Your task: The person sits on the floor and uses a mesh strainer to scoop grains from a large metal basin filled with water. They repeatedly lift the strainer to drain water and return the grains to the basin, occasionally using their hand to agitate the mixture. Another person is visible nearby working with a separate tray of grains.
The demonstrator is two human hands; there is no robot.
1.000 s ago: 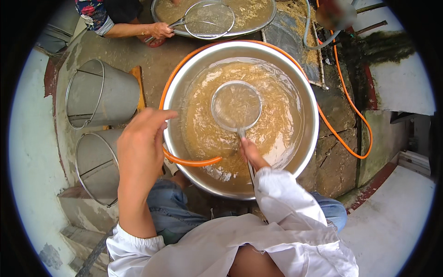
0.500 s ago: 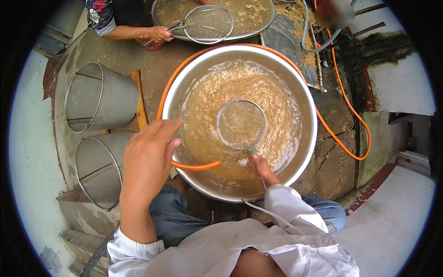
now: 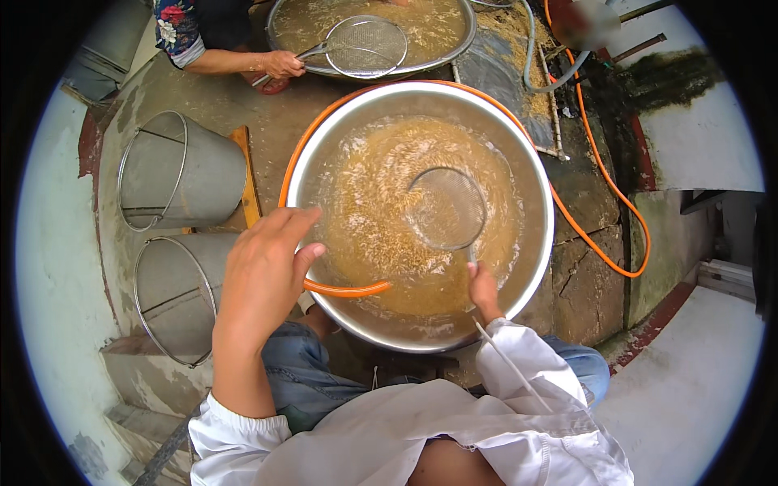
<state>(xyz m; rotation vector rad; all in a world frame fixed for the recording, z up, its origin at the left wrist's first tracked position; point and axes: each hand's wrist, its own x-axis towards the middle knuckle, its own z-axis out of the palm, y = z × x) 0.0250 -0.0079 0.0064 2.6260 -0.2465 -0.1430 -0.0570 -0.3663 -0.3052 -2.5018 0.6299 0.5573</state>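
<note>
A wide metal basin (image 3: 545, 219) stands before me, filled with cloudy brown swirling water (image 3: 365, 219) with pale grains in it. My right hand (image 3: 484, 290) is closed round the handle of a round wire-mesh strainer (image 3: 446, 209), whose head lies in the water right of the middle. Over the basin's left rim hovers my left hand (image 3: 271, 259), fingers stretched out and thumb apart, with nothing in it. Beside that hand, the end of an orange hose (image 3: 348, 289) reaches over the water; part of the hose is hidden behind the hand.
Two metal buckets (image 3: 203, 178) lie tipped at the left, near an orange wooden piece (image 3: 245, 174). Beyond, a co-worker's hand (image 3: 284, 64) grips another strainer (image 3: 366, 46) over a second basin (image 3: 462, 44). Wet grain (image 3: 519, 40) and a grey hose (image 3: 531, 49) are at the back right.
My right hand has moved the strainer to the right through the water, and its head is now tilted. More pale grains show swirling. My left hand has hardly moved.
</note>
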